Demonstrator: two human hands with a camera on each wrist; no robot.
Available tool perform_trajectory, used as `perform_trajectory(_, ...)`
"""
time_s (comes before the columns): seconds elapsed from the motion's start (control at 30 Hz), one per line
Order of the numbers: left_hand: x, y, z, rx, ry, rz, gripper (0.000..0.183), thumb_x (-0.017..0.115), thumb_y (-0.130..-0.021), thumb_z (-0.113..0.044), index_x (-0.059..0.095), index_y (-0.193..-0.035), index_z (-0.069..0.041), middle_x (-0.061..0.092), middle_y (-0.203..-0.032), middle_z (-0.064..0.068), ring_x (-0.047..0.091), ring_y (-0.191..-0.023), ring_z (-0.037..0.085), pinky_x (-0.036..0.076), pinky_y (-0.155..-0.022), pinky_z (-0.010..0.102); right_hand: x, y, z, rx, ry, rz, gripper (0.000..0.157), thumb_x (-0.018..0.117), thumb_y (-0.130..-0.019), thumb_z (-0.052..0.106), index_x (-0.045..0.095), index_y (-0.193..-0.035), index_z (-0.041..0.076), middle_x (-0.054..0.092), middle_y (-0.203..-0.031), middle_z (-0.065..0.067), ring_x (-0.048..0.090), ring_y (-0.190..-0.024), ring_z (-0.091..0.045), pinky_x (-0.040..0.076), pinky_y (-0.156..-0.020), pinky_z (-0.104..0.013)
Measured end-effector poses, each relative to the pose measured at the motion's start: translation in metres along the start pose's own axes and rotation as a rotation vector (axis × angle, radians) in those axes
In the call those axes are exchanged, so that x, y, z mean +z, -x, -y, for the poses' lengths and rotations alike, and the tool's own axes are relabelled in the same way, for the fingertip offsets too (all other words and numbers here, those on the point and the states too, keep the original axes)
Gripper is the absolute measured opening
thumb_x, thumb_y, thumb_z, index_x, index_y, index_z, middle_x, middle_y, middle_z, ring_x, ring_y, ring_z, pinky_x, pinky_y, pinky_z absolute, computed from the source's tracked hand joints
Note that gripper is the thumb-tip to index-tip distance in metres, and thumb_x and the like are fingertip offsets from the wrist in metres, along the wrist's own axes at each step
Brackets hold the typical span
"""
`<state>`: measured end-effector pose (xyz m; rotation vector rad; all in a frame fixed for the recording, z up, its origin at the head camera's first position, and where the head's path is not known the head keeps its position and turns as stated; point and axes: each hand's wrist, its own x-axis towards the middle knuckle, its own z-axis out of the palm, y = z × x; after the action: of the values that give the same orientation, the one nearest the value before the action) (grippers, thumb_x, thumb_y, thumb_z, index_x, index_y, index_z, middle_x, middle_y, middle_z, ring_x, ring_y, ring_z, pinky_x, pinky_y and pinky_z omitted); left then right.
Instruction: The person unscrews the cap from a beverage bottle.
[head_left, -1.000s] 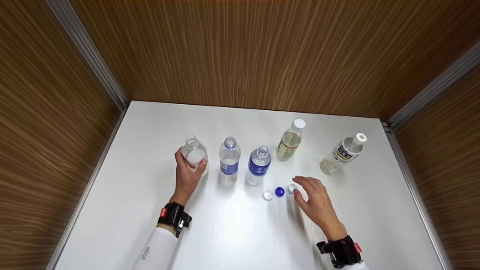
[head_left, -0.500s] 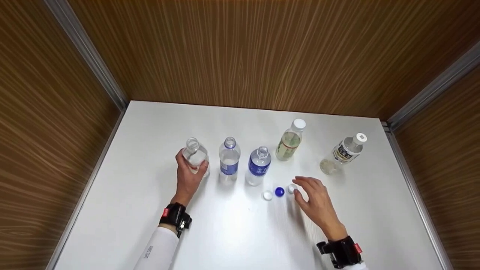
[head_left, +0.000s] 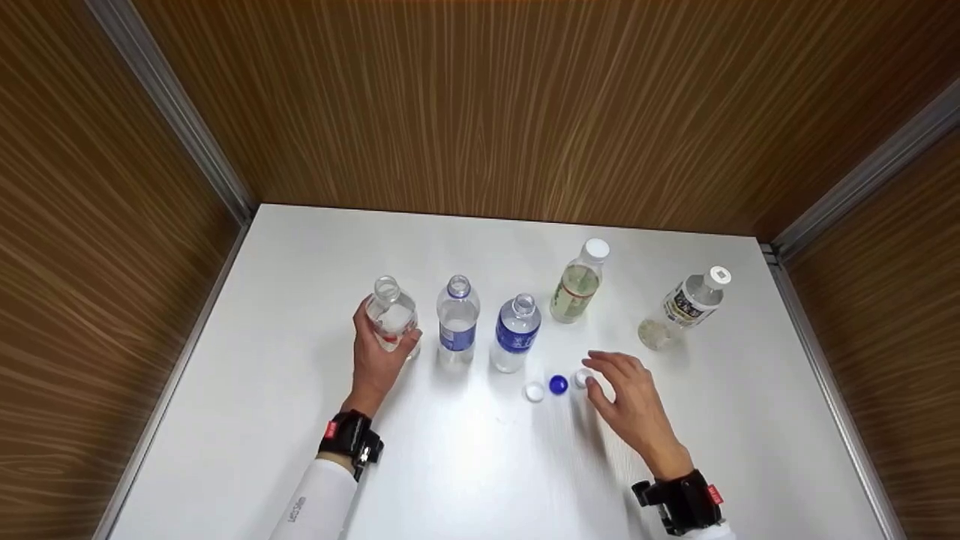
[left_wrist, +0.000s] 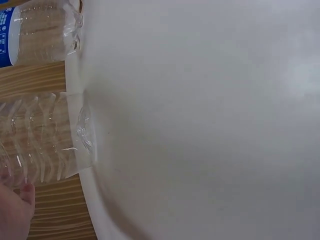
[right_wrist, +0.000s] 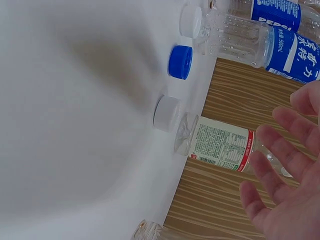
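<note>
My left hand [head_left: 379,367] grips an uncapped clear plastic bottle [head_left: 393,309] around its side, thumb on the right. In the left wrist view the ribbed lower part of this bottle [left_wrist: 42,137] stands upright, with a bit of the hand [left_wrist: 15,210] at its side. My right hand [head_left: 628,397] hovers with fingers spread and relaxed near a white cap [head_left: 583,378]. The right wrist view shows that hand [right_wrist: 287,165] holding nothing, with the white cap [right_wrist: 167,114] lying on the table beyond it. A blue cap [head_left: 558,385] and another white cap [head_left: 534,391] lie to its left.
Two uncapped bottles with blue labels, one [head_left: 457,322] beside the gripped bottle and one [head_left: 516,334] farther right, stand mid-table. Behind the caps is a white-capped bottle with a greenish label [head_left: 576,285]; another capped bottle [head_left: 682,307] stands right. Wood-grain panels [head_left: 480,112] enclose the white table [head_left: 465,465].
The gripped bottle has shifted slightly right and turned in my left hand, so a red mark now shows near the thumb. My right hand stays in place.
</note>
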<state>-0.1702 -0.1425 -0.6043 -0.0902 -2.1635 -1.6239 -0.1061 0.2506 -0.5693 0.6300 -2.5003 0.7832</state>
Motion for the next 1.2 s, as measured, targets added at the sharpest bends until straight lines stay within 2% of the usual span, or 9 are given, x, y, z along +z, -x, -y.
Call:
perform_trajectory(0.1, -0.004, 0.002, -0.001, 0.043, 0.017, -0.015, 0.086, 0.077, -0.079, -0.024, 0.024, -0.146, -0.009, 0.037, -0.142, 0.013, 0.040, -0.127, 0.032, 0.029, -0.104, 0.057, -0.002, -0.001, 0.000, 0.019, 0.004, 0.013, 0.028, 0.068, -0.085, 0.011, 0.069, -0.112, 0.004, 0.063, -0.121, -0.014, 0.054, -0.109, -0.035, 0.038, -0.085, -0.054)
perform_trajectory(0.23, -0.009, 0.002, -0.007, 0.120, -0.010, -0.037, 0.085, 0.073, -0.080, -0.029, 0.024, -0.147, -0.007, 0.031, -0.146, 0.009, 0.033, -0.133, 0.028, 0.025, -0.107, 0.055, -0.006, -0.003, -0.001, 0.050, -0.010, 0.004, 0.034, 0.066, -0.086, 0.012, 0.065, -0.119, 0.004, 0.057, -0.129, -0.016, 0.051, -0.115, -0.035, 0.037, -0.089, -0.054)
perform_trajectory(0.4, -0.016, 0.004, -0.018, 0.178, -0.047, -0.037, 0.085, 0.069, -0.081, -0.034, 0.025, -0.146, 0.000, 0.029, -0.147, 0.012, 0.031, -0.134, 0.033, 0.024, -0.107, 0.052, -0.003, -0.010, -0.004, 0.070, -0.058, -0.089, 0.044, 0.069, -0.083, 0.010, 0.060, -0.125, 0.000, 0.054, -0.132, -0.019, 0.050, -0.118, -0.037, 0.035, -0.096, -0.052)
perform_trajectory(0.5, -0.020, 0.008, -0.023, 0.182, -0.058, -0.044, 0.083, 0.069, -0.080, -0.030, 0.027, -0.145, 0.000, 0.030, -0.146, 0.013, 0.030, -0.135, 0.030, 0.024, -0.108, 0.047, 0.002, -0.018, -0.006, 0.122, -0.095, -0.127, 0.051, 0.070, -0.083, 0.011, 0.055, -0.130, -0.003, 0.052, -0.134, -0.019, 0.048, -0.121, -0.037, 0.034, -0.100, -0.050)
perform_trajectory(0.63, -0.023, 0.013, -0.026, 0.188, -0.067, -0.058, 0.081, 0.069, -0.079, -0.027, 0.029, -0.145, -0.003, 0.032, -0.146, 0.012, 0.030, -0.135, 0.028, 0.024, -0.107, 0.046, 0.006, -0.034, -0.009, 0.249, -0.145, -0.141, 0.059, 0.070, -0.086, 0.016, 0.046, -0.137, -0.004, 0.050, -0.136, -0.020, 0.046, -0.124, -0.036, 0.034, -0.102, -0.050)
perform_trajectory(0.73, -0.025, 0.016, -0.027, 0.197, -0.069, -0.062, 0.080, 0.069, -0.079, -0.027, 0.030, -0.144, -0.002, 0.032, -0.146, 0.014, 0.030, -0.135, 0.028, 0.025, -0.108, 0.046, 0.009, -0.048, -0.009, 0.343, -0.184, -0.152, 0.063, 0.070, -0.087, 0.019, 0.042, -0.140, -0.002, 0.048, -0.137, -0.021, 0.045, -0.124, -0.036, 0.035, -0.102, -0.051)
perform_trajectory(0.93, -0.026, 0.022, -0.026, 0.188, -0.057, -0.048, 0.079, 0.071, -0.079, -0.028, 0.031, -0.144, -0.004, 0.033, -0.146, 0.012, 0.031, -0.135, 0.027, 0.025, -0.108, 0.045, 0.016, -0.081, -0.013, 0.471, -0.249, -0.175, 0.068, 0.068, -0.089, 0.024, 0.036, -0.144, 0.000, 0.043, -0.142, -0.021, 0.040, -0.130, -0.036, 0.033, -0.105, -0.050)
perform_trajectory(1.07, -0.024, 0.028, -0.026, 0.162, -0.052, -0.037, 0.079, 0.070, -0.080, -0.028, 0.030, -0.145, -0.006, 0.034, -0.146, 0.009, 0.033, -0.133, 0.028, 0.026, -0.107, 0.048, 0.021, -0.100, -0.016, 0.562, -0.284, -0.177, 0.071, 0.067, -0.089, 0.029, 0.034, -0.146, 0.002, 0.039, -0.146, -0.019, 0.037, -0.133, -0.034, 0.031, -0.107, -0.047)
perform_trajectory(1.2, -0.021, 0.033, -0.026, 0.157, -0.035, -0.026, 0.079, 0.071, -0.080, -0.026, 0.029, -0.145, -0.006, 0.034, -0.145, 0.011, 0.033, -0.132, 0.034, 0.027, -0.104, 0.054, 0.026, -0.115, -0.022, 0.628, -0.322, -0.187, 0.072, 0.068, -0.089, 0.031, 0.033, -0.146, 0.003, 0.038, -0.147, -0.018, 0.036, -0.134, -0.033, 0.029, -0.109, -0.045)
